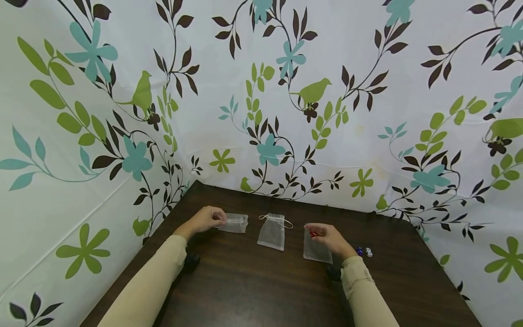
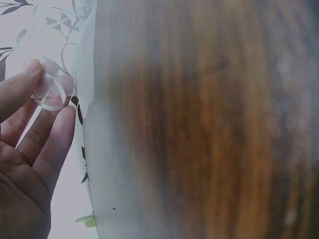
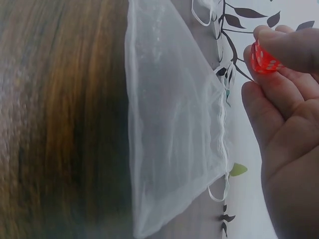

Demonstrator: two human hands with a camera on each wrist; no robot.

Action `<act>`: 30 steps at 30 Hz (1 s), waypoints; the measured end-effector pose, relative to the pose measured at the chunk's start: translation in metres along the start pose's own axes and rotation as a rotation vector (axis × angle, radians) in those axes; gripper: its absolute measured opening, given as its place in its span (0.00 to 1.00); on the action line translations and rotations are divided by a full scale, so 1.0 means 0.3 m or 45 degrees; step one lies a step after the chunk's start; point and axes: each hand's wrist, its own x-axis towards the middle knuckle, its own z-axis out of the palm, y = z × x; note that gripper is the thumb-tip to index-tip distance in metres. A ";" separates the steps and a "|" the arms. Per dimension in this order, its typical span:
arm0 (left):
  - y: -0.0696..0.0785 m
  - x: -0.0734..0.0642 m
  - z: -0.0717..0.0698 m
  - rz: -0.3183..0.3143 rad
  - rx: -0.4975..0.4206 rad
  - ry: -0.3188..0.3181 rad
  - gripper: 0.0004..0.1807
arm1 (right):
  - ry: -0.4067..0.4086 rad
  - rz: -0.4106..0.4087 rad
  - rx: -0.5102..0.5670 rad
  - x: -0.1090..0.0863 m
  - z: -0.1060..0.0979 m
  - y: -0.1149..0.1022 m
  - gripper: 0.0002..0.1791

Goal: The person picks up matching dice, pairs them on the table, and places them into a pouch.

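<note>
At the left of the table, my left hand [image 1: 210, 218] pinches a sheer white drawstring bag [image 1: 237, 223] by its corner. In the left wrist view, its mesh and cord loop [image 2: 52, 102] show between thumb and fingers. My right hand [image 1: 328, 238] holds a red see-through die [image 3: 265, 59] with white pips between thumb and fingertips. Below that hand lies a second sheer bag [image 1: 316, 251], flat on the table and partly covered by the hand in the head view. A third sheer bag [image 1: 271, 232] lies in the middle, cords spread to both sides.
Right of my right wrist, small blue dice [image 1: 359, 250] and whitish dice [image 1: 369, 252] lie on the dark wooden table [image 1: 261, 290]. Behind the table's far edge hangs a white cloth [image 1: 261, 113] printed with leaves, flowers and birds. Dark objects sit beneath both wrists.
</note>
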 end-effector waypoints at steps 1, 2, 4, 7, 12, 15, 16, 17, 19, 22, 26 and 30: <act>0.001 0.000 0.000 -0.002 -0.004 0.001 0.03 | -0.002 0.003 0.002 0.001 0.001 -0.001 0.23; 0.001 0.000 0.000 0.000 -0.007 0.001 0.03 | 0.001 0.015 0.007 0.003 0.003 -0.003 0.23; 0.002 0.000 0.000 0.008 -0.010 0.001 0.03 | 0.005 0.030 0.009 0.005 0.006 -0.006 0.22; 0.003 0.001 -0.001 0.012 -0.014 0.002 0.03 | 0.006 0.035 0.006 0.010 0.011 -0.011 0.22; 0.003 0.001 -0.002 0.008 -0.005 0.006 0.03 | 0.017 0.040 -0.008 0.020 0.016 -0.016 0.22; 0.002 0.001 -0.002 0.005 0.003 0.008 0.03 | 0.019 0.023 -0.010 0.026 0.019 -0.017 0.22; 0.002 0.001 -0.002 0.004 0.005 0.009 0.03 | 0.018 0.015 -0.011 0.028 0.020 -0.018 0.22; 0.001 0.001 -0.002 0.004 0.007 0.010 0.03 | 0.018 0.009 -0.011 0.029 0.022 -0.019 0.22; 0.000 0.001 -0.002 0.007 0.008 0.010 0.02 | 0.019 0.010 -0.011 0.032 0.025 -0.021 0.22; 0.000 0.001 -0.002 0.005 0.005 0.011 0.02 | 0.008 0.012 0.001 0.035 0.032 -0.024 0.22; 0.000 0.000 -0.002 -0.003 -0.003 0.010 0.02 | 0.006 0.028 0.035 0.038 0.039 -0.028 0.22; -0.002 0.001 -0.001 0.002 0.000 0.011 0.02 | 0.013 0.037 0.050 0.040 0.044 -0.034 0.22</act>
